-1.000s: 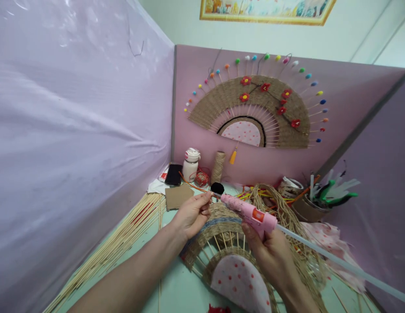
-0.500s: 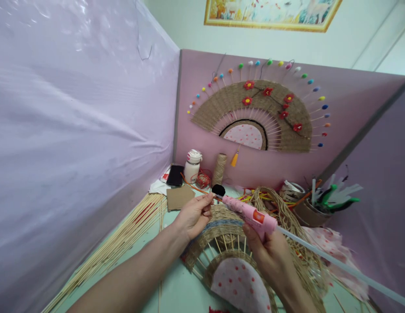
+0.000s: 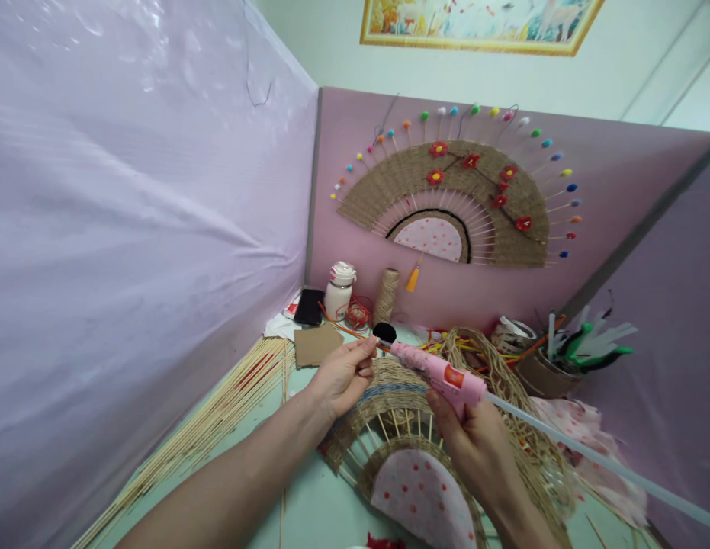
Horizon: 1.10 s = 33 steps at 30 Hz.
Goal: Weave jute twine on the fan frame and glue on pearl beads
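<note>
My right hand (image 3: 474, 446) is closed round the handle of a pink hot glue gun (image 3: 440, 371) with a long clear glue stick (image 3: 589, 457) trailing to the right. The gun's nozzle points left at a black pom-pom (image 3: 383, 332). My left hand (image 3: 340, 375) pinches that pom-pom's thin stick just beside the nozzle. Both hands hover over a half-woven twine fan (image 3: 389, 404) with a spotted pink fabric half-circle (image 3: 420, 499), lying on the mint-green table (image 3: 306, 496).
A finished fan with coloured pom-poms (image 3: 451, 202) hangs on the pink back panel. Bamboo sticks (image 3: 217, 427) lie along the left. A white bottle (image 3: 338, 288), twine spool (image 3: 385, 296), cardboard piece (image 3: 316, 345), loose twine (image 3: 492, 366) and a tool cup (image 3: 546, 366) crowd the back.
Both hands hold the same grip. The camera has tilted slightly, so everything sits a little lower and to the right in view.
</note>
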Available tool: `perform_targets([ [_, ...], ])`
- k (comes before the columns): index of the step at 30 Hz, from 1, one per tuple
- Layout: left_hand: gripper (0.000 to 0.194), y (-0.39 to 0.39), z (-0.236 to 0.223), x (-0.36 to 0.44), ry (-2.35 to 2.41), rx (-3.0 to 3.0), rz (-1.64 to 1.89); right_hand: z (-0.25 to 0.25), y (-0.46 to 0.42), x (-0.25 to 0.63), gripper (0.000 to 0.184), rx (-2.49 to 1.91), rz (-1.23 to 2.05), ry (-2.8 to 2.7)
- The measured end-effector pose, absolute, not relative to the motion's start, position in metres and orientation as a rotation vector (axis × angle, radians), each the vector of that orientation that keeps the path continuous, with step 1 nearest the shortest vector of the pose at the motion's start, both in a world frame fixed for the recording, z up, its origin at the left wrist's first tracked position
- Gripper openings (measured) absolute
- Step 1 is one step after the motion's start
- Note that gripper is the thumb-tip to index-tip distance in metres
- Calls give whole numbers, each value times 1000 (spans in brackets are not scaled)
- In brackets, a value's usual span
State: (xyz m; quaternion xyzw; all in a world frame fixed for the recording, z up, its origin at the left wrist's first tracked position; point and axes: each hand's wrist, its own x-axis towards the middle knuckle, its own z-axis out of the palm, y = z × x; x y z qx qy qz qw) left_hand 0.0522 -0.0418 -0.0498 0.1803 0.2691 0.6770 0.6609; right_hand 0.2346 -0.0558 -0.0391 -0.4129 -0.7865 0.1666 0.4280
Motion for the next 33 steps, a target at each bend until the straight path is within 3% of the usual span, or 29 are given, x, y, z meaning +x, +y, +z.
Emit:
perform_targets([
  [9,31,-40,-52,51,626,401,1538,-38,-53,233,19,-1038,473,-1902],
  [14,30,-39,-51,52,634,404,1536,-37,-54,233,29,-1125,546,-1903],
  [33,32,-40,-51,53,624,408,1533,-41,-49,234,29,-1117,448,-1922],
])
